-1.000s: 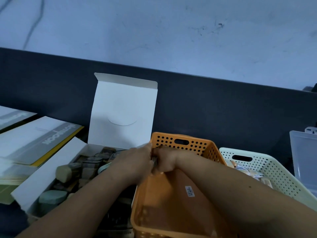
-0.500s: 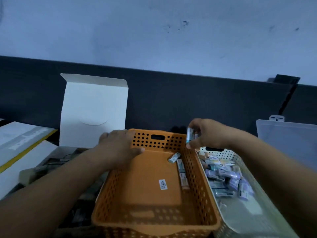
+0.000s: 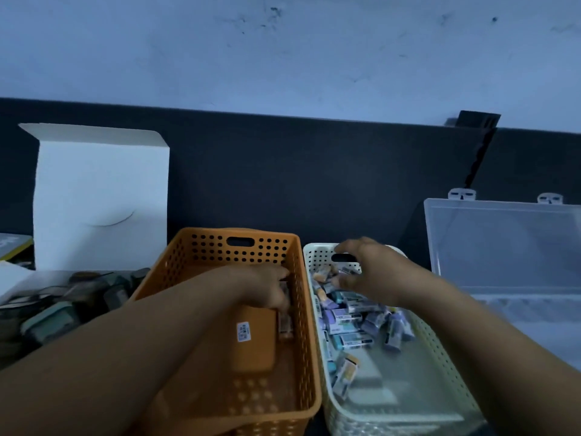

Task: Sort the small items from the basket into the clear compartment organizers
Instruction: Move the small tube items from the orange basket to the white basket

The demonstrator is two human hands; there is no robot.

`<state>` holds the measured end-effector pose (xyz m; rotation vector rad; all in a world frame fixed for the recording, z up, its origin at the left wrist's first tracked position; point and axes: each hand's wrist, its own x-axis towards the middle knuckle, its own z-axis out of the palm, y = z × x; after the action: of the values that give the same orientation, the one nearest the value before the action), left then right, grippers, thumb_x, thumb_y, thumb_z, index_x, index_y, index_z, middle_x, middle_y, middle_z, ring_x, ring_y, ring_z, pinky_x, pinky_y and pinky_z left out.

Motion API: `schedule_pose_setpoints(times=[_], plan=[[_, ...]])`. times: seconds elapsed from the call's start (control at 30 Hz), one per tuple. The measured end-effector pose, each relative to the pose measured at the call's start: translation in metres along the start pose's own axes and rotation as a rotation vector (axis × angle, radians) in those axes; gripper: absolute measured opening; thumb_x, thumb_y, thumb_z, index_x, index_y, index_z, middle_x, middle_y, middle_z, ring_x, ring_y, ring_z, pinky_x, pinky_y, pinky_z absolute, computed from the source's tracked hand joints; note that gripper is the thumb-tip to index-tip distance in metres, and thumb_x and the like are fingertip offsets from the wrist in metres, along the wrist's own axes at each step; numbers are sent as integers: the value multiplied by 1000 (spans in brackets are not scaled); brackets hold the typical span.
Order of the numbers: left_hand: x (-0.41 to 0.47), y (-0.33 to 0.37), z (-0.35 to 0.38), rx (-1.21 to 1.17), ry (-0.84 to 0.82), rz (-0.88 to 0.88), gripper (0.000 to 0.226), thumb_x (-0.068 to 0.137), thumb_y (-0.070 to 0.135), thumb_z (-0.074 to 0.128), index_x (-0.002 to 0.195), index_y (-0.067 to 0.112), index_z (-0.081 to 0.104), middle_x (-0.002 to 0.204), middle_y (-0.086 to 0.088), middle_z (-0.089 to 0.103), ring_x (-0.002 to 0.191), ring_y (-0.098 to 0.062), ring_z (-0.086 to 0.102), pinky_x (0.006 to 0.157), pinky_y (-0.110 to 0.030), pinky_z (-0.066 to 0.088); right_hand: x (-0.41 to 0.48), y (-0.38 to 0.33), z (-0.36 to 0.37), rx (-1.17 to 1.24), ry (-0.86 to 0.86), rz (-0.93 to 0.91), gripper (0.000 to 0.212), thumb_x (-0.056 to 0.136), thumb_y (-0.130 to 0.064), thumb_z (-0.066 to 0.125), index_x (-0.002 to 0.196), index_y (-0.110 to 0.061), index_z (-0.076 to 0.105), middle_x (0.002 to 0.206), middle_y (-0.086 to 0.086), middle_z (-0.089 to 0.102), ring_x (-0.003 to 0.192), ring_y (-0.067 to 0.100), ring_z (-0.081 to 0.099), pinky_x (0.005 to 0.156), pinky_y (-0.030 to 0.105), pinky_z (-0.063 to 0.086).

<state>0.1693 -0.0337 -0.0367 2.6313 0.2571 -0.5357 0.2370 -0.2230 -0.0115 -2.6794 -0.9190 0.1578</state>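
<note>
An orange perforated basket [image 3: 201,250] stands in the middle. My left hand [image 3: 267,287] reaches into it, its bent fingers on the upper end of the small packets [image 3: 284,325] lying along the right wall; they hide any grip. Right beside it, a white perforated basket [image 3: 440,360] holds several small purple and teal packets [image 3: 355,322]. Over its far end hovers my right hand [image 3: 371,275], fingers spread and holding nothing. A clear organizer [image 3: 503,247] with its lid up stands at the far right.
A white cardboard box with its flap raised [image 3: 100,196] stands at the left, with several dark and pale green items [image 3: 63,306] inside it. A dark partition [image 3: 314,171] runs along the back, against a pale wall.
My right hand held a small packet above the baskets' rims; now it is spread and bare over the white basket. My left hand moved from the orange basket's far rim down to the packets inside.
</note>
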Motion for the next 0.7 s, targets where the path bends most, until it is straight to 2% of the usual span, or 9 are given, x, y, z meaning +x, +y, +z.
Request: schedule_pose_setpoints(times=[0.1, 0.2, 0.27, 0.37, 0.47, 0.53, 0.6, 0.7], plan=[[4, -5, 8, 83, 3, -38, 72, 80, 33, 70, 143, 28, 35, 144, 3, 38, 126, -21, 41, 98, -35, 40, -1, 4, 5, 32, -19, -18, 61, 87, -43, 65, 142, -30, 41, 143, -6, 40, 120, 16, 50, 95, 27, 42], [0, -8, 14, 258, 33, 46, 72, 74, 48, 70, 137, 28, 41, 141, 6, 37, 128, -20, 32, 105, -42, 36, 0, 7, 9, 36, -44, -20, 56, 87, -41, 64, 138, -30, 44, 139, -4, 45, 113, 17, 52, 91, 29, 44], [-5, -9, 17, 266, 3, 74, 73, 71, 51, 73, 133, 27, 44, 136, 4, 40, 123, -18, 35, 104, -42, 39, 1, 7, 11, 37, -63, -31, 53, 87, -40, 64, 136, -29, 47, 134, -3, 52, 106, 15, 54, 86, 27, 43], [-15, -5, 19, 179, -59, 71, 86, 64, 44, 83, 135, 27, 38, 133, 6, 42, 117, -13, 41, 99, -31, 41, 2, 8, 14, 17, -81, -46, 53, 86, -40, 65, 135, -29, 49, 131, -4, 56, 108, 16, 55, 86, 27, 44], [-20, -2, 21, 134, -32, 90, 90, 64, 30, 85, 137, 26, 32, 129, 8, 43, 107, -9, 41, 86, -23, 39, 4, 8, 17, -12, -79, -57, 51, 85, -41, 65, 133, -31, 50, 130, -5, 57, 107, 16, 56, 87, 29, 46], [-22, -2, 20, 108, -12, 89, 88, 63, 30, 84, 136, 26, 36, 133, 5, 45, 110, -10, 44, 88, -25, 43, 4, 8, 17, -13, -86, -56, 50, 85, -42, 66, 131, -32, 50, 127, -5, 58, 104, 15, 56, 86, 31, 47], [-24, -5, 18, 117, 1, 80, 88, 61, 39, 84, 136, 30, 38, 134, 4, 43, 116, -14, 44, 94, -31, 45, 3, 8, 17, -1, -95, -51, 48, 85, -41, 66, 131, -33, 50, 125, -5, 59, 98, 14, 58, 85, 32, 50], [-28, -9, 15, 200, 2, 26, 94, 63, 51, 80, 143, 36, 31, 139, 3, 30, 128, -21, 34, 104, -38, 39, 3, 8, 16, 8, -102, -51, 48, 86, -40, 65, 131, -33, 50, 124, -5, 58, 93, 12, 59, 82, 30, 50]])
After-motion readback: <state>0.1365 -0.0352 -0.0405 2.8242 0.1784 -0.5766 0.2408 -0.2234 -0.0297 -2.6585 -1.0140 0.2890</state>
